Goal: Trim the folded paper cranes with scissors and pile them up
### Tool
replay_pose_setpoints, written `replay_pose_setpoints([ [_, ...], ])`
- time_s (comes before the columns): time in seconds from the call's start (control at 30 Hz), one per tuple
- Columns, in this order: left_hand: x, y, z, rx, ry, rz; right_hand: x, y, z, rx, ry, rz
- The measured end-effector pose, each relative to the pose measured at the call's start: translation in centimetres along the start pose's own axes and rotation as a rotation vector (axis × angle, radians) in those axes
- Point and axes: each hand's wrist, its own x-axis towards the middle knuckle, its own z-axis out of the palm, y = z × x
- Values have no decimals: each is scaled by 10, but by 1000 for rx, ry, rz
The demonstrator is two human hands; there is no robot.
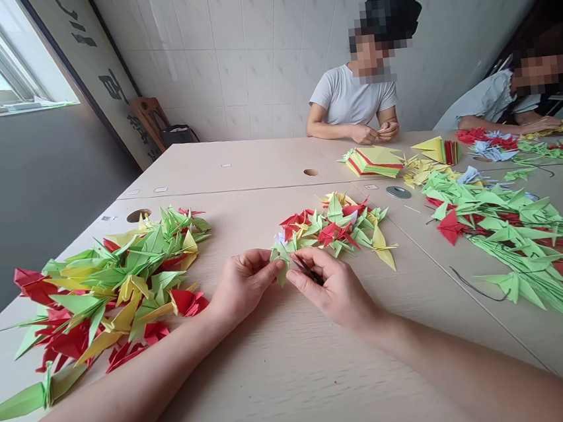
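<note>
My left hand [253, 279] is closed, pinching a light green folded paper crane [281, 259] between thumb and fingers. Close beside it, my right hand [336, 285] is closed around a small dark tool [311, 272]; fingers cover most of it, so its kind is unclear. The tool's tip points at the green crane. Just beyond both hands lies a small heap of red, green and yellow paper cranes [336, 232]. A larger pile of cranes [114, 287] spreads left of my left forearm, with one long green folded piece [21, 402] at its near end.
Rows of green and red cranes [515, 215] with dark cords cover the table's right side. Stacked folded paper [376, 162] stands farther back. The table [258, 386] has round holes and a metal disc [398, 192]. Two people [357, 97] sit across, handling paper.
</note>
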Motion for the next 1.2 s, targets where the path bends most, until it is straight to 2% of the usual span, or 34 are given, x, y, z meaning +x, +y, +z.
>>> replay_pose_setpoints([
  [0.1,1,0,-1,9,28,-11,-1,-1,0,-26,-30,-20],
  [0.27,0,0,0,26,24,-14,-1,1,0,-76,9,-96],
  [0.47,-1,-2,1,54,19,3,-4,2,0,-177,-6,-182],
  [0.87,-4,-4,3,57,24,77,-7,4,1,-278,30,-166],
  [1.2,-4,-6,2,136,-22,64,-4,2,-1,-313,26,-144],
])
